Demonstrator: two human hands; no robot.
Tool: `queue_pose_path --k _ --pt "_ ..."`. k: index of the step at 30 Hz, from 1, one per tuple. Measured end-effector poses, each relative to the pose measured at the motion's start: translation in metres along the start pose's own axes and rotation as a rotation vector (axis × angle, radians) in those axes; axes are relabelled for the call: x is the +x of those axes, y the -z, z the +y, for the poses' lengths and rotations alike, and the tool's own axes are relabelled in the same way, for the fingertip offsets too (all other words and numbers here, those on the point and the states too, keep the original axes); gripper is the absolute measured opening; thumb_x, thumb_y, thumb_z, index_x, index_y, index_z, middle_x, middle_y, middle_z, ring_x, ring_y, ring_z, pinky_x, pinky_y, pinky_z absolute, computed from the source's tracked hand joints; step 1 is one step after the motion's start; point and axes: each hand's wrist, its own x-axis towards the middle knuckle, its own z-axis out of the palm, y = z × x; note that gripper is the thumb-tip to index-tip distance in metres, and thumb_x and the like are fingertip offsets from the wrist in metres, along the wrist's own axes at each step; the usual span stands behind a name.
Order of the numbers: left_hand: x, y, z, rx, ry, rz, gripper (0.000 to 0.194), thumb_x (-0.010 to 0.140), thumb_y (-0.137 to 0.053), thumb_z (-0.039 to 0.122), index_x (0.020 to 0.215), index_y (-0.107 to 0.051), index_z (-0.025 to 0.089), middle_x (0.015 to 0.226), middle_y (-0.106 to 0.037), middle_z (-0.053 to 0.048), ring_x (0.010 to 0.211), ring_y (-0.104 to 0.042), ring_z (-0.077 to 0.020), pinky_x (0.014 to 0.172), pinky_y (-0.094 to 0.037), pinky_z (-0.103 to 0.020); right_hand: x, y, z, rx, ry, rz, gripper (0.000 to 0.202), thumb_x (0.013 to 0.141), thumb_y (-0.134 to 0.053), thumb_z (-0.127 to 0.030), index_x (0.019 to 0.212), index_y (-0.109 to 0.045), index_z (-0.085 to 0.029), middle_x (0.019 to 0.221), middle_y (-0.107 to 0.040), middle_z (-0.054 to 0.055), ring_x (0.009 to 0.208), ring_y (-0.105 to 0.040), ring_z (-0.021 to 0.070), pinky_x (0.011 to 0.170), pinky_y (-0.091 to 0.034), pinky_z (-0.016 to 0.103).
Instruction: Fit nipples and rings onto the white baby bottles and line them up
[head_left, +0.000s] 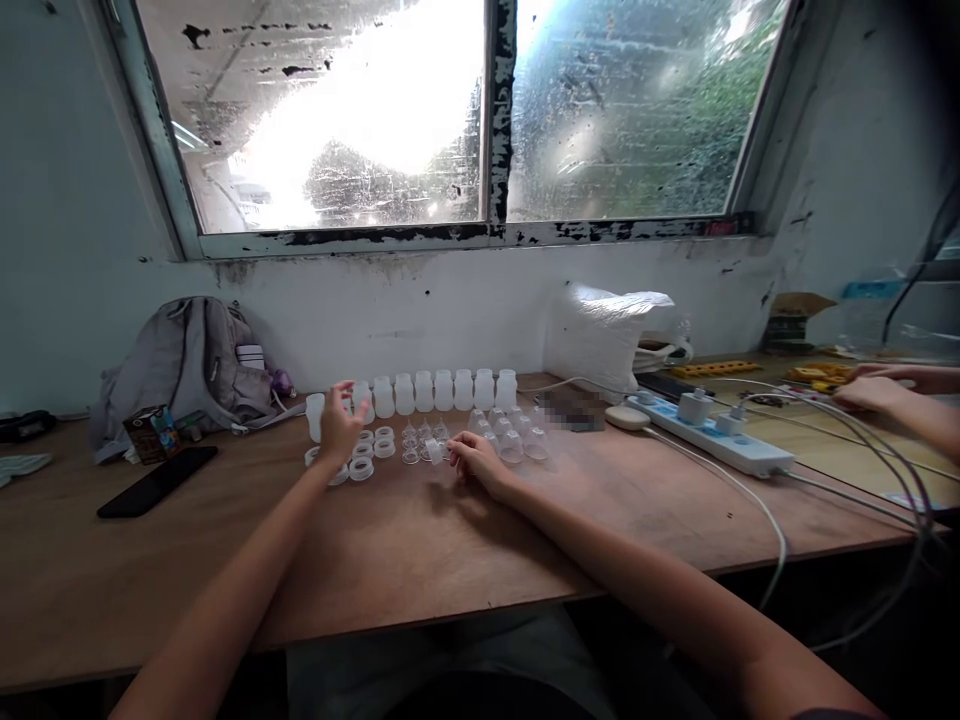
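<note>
My left hand (343, 428) is at the left part of a row of frosted white bottles (405, 394), fingers apart and curved beside one of them; whether they touch it is unclear. Below it lie several translucent screw rings (361, 468), some partly hidden by my wrist. My right hand (477, 462) is closed, its fingertips pinching a small clear plastic piece (437, 451). Just behind that piece stand several clear bottle nipples (410, 440). Clear dome caps (535, 444) are grouped right of my right hand.
A black phone (157, 482), a small box (151, 434) and a grey backpack (191, 360) are at the left. A white power strip (709, 432) with cables lies to the right, near a white plastic bag (600, 335). Another person's hands (874, 392) work at the far right.
</note>
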Motion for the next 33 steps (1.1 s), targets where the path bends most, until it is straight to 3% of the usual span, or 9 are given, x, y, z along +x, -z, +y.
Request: queue_pose_path --k 3,6,12,15,18,21,25,29,33 --pt "0.029 0.013 -0.045 0.256 0.017 0.088 0.042 0.069 -0.056 0.029 0.106 -0.045 0.014 0.104 -0.051 -0.012 0.098 -0.049 -0.0232 0.085 -0.038 -0.037 0.002 -0.001 0.002 -0.019 -0.009 -0.001 0.017 0.072 -0.052 -0.030 0.065 -0.044 -0.017 0.049 -0.051 -0.005 0.029 -0.041 0.0057 0.029 -0.031 0.018" --pt "0.037 0.019 -0.080 0.444 0.105 0.000 0.059 0.063 -0.061 0.036 0.113 -0.040 0.013 0.110 -0.049 -0.015 0.105 -0.045 -0.0285 0.085 -0.037 -0.040 0.004 -0.001 0.003 -0.026 -0.004 0.010 0.017 0.072 -0.051 -0.030 0.065 -0.043 -0.017 0.048 -0.050 -0.005 0.029 -0.041 0.0056 0.028 -0.030 0.017" --pt "0.030 0.022 -0.105 0.529 0.397 -0.219 0.080 0.057 -0.061 0.052 0.120 -0.032 0.011 0.106 -0.054 -0.021 0.097 -0.051 -0.0352 0.074 -0.041 -0.042 0.006 -0.001 0.002 -0.033 0.005 0.009 0.015 0.072 -0.051 -0.030 0.066 -0.043 -0.018 0.048 -0.050 -0.005 0.029 -0.040 0.0059 0.027 -0.030 0.018" --pt "0.029 0.026 -0.097 0.478 0.403 -0.057 0.067 0.061 -0.056 0.051 0.113 -0.039 0.012 0.098 -0.058 -0.017 0.089 -0.056 -0.0322 0.069 -0.043 -0.038 0.004 -0.001 0.000 -0.048 0.012 -0.009 0.017 0.073 -0.051 -0.032 0.067 -0.043 -0.018 0.048 -0.051 -0.005 0.028 -0.041 0.0061 0.027 -0.030 0.018" --pt "0.020 0.027 -0.070 0.318 0.229 0.034 0.057 0.067 -0.051 0.047 0.112 -0.040 0.014 0.098 -0.058 -0.012 0.084 -0.057 -0.0255 0.069 -0.044 -0.034 0.004 -0.002 -0.002 -0.051 0.028 -0.020 0.018 0.073 -0.051 -0.034 0.068 -0.043 -0.018 0.048 -0.050 -0.006 0.028 -0.040 0.0059 0.027 -0.030 0.017" --pt "-0.003 0.021 -0.028 0.133 0.009 -0.195 0.047 0.070 -0.049 0.044 0.108 -0.044 0.017 0.097 -0.058 -0.008 0.085 -0.056 -0.0217 0.072 -0.044 -0.031 0.003 -0.001 -0.004 -0.035 0.057 -0.008 0.018 0.072 -0.051 -0.034 0.070 -0.044 -0.018 0.048 -0.050 -0.007 0.029 -0.041 0.0057 0.028 -0.030 0.017" --pt "-0.043 0.011 0.017 -0.061 -0.047 -0.487 0.052 0.066 -0.056 0.041 0.110 -0.040 0.017 0.086 -0.058 -0.004 0.077 -0.057 -0.0182 0.069 -0.045 -0.029 0.002 0.000 -0.006 0.007 0.118 0.027 0.018 0.073 -0.049 -0.035 0.073 -0.043 -0.018 0.050 -0.050 -0.007 0.029 -0.041 0.0056 0.028 -0.031 0.017" --pt "-0.063 0.008 0.028 -0.141 -0.021 -0.635 0.043 0.069 -0.054 0.040 0.106 -0.045 0.019 0.088 -0.059 -0.004 0.077 -0.058 -0.0176 0.070 -0.045 -0.029 -0.001 -0.001 -0.009 0.043 0.157 0.043 0.017 0.073 -0.049 -0.034 0.074 -0.044 -0.018 0.051 -0.049 -0.007 0.030 -0.042 0.0055 0.029 -0.033 0.017" --pt "-0.065 0.009 0.023 -0.140 -0.066 -0.657 0.039 0.069 -0.056 0.039 0.102 -0.053 0.020 0.099 -0.058 -0.006 0.088 -0.055 -0.0205 0.078 -0.043 -0.032 -0.004 -0.004 -0.011 0.067 0.147 0.012 0.018 0.072 -0.050 -0.034 0.074 -0.044 -0.018 0.055 -0.052 -0.005 0.033 -0.045 0.0060 0.032 -0.038 0.018"
